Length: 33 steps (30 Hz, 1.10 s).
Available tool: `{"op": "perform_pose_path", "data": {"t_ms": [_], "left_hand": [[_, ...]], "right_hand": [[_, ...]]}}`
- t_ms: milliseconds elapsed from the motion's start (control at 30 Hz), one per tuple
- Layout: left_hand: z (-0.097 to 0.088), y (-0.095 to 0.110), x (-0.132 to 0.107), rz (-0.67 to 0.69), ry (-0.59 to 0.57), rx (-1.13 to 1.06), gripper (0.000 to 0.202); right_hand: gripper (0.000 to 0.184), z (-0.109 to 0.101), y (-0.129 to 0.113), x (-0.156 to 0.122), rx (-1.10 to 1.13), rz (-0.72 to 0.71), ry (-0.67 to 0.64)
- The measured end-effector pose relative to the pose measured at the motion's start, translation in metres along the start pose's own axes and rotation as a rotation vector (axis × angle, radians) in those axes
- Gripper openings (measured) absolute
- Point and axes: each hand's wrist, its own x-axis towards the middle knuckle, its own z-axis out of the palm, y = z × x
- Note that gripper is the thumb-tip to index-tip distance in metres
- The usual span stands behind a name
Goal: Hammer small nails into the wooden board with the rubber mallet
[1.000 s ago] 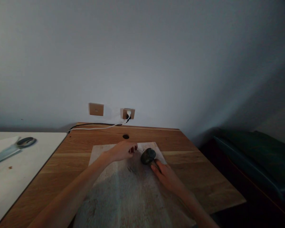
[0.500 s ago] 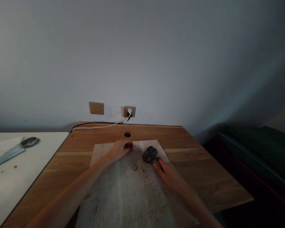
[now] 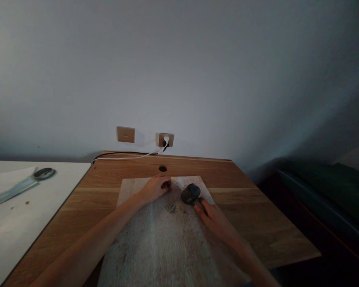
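Note:
My right hand [image 3: 212, 217] is wrapped round the handle of a black-headed mallet [image 3: 190, 193]. The mallet's head is over the right part of a pale, worn wooden board [image 3: 155, 247]. Toward the board's far edge, my left hand [image 3: 155, 188] has its fingers curled together; whatever they pinch, if anything, is too small or hidden to see. Between the hands, a small cluster of nails or screws [image 3: 170, 208] lies on the board, and a single one [image 3: 182, 209] lies apart, just left of the mallet.
Beneath the board is a brown wooden table [image 3: 251, 207] with a cable hole [image 3: 162, 169]. A white table [image 3: 26, 235] at left bears a dark-ringed tape roll [image 3: 44, 173] and a bluish packet [image 3: 16, 191]. Cables [image 3: 125, 158] run to a wall socket [image 3: 166, 140].
The view has shifted slightly, so most things sit a little further right. Both hands stay in nearly the same places over the board, and the mallet remains in my right hand.

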Motion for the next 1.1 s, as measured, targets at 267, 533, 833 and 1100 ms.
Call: {"op": "perform_pose_path", "data": {"t_ms": [267,533,833,1100], "left_hand": [[0.004,-0.005,0.001,-0.031,-0.032,-0.189,0.038],[0.013,-0.027,0.004,0.031,0.056,-0.227,0.081],[-0.02,0.001,-0.003,-0.043,-0.16,-0.163,0.043],[-0.027,0.056,-0.017,0.163,-0.433,0.175,0.019]], "right_hand": [[0.034,-0.015,-0.023,0.016,0.025,-0.047,0.056],[0.024,-0.017,-0.066,0.054,-0.044,-0.125,0.025],[0.029,-0.018,-0.048,0.022,-0.068,-0.053,0.023],[0.043,0.006,-0.009,-0.005,-0.076,0.06,-0.009]]}}
